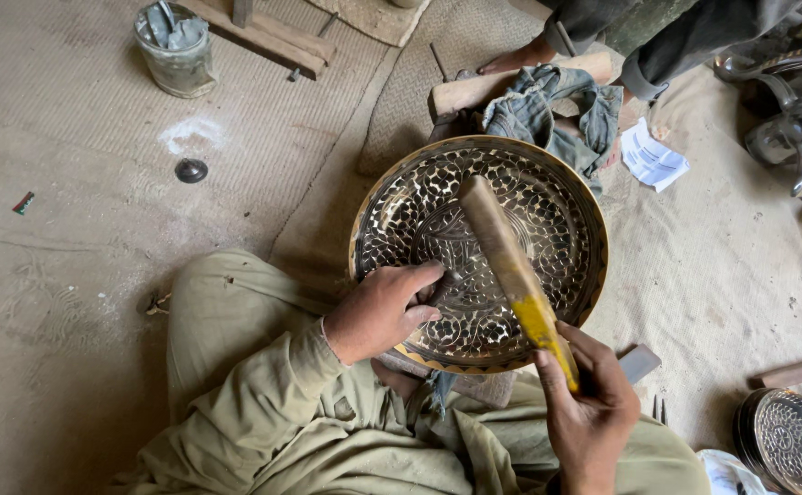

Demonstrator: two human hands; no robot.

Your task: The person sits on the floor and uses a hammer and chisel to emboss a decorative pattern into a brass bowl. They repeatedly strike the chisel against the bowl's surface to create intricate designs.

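Hands of a sitting person are busy over a big round metal plate (548,197) with a tiny pattern cut all over it. The plate rests at the person's knees, leaning on a wooden block (474,90) with a grey cloth (548,115) on it.

The left hand (384,312) lies on the near side of the plate. Its fingers (419,275) are pressed together around a small thin tool (449,277) whose tip touches the plate near the middle. The right hand (593,403) is just past the near rim. Its fingers (593,353) are wrapped tight around the yellow end of a long wooden stick (502,252). The stick slants up across the plate, and it looks blurry.

The person wears olive clothes (263,403) and sits on a woven mat (80,137) on the floor. A grey tin can (176,46) with tools in it stands far off at the top left. A small dark round cap (191,170) lies near a white powder spot (190,133). Another patterned plate (786,440) lies at the bottom right. Shiny silver pieces (800,137) sit at the top right, near another person's dark sleeves (667,46). A white paper (653,158) lies close by.
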